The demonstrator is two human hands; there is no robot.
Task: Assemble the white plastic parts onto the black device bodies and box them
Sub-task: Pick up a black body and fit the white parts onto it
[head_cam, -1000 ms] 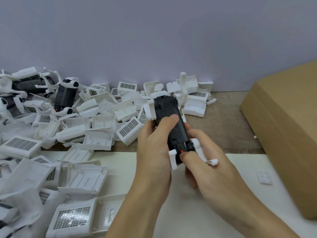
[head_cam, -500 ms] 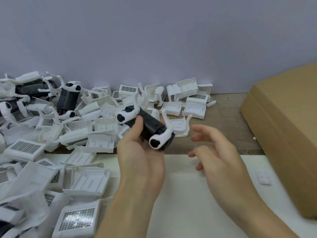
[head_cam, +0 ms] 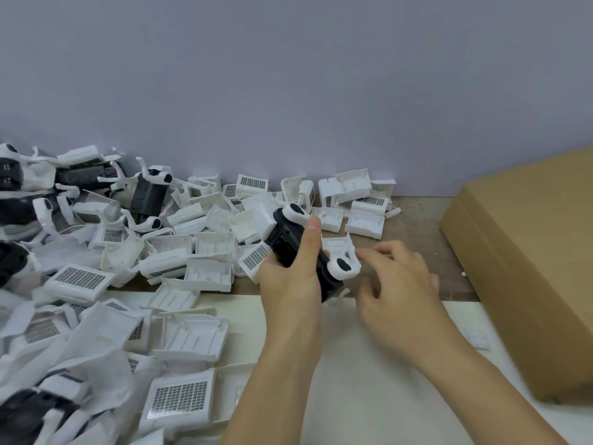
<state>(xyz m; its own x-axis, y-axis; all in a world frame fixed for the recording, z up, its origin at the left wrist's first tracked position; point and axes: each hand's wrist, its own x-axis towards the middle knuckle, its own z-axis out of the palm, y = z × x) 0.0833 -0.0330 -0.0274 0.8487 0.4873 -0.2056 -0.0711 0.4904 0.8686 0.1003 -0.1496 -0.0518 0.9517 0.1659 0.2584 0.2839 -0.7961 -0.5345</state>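
My left hand grips a black device body with white arm pieces on both ends, held tilted above the table's middle. My right hand hovers just right of it, fingers apart and holding nothing, near the device's lower white end. A loose white plastic cover lies right behind the device. A large heap of white plastic parts covers the left half of the table. Other assembled black devices lie at the far left of the heap.
A brown cardboard box stands at the right, its top shut. A white mat covers the near table; bare wood shows behind it. A small white plate lies by the box. A grey wall rises behind.
My right hand let go of the device and opened. My left hand turned the device from upright to tilted and carried it slightly right.
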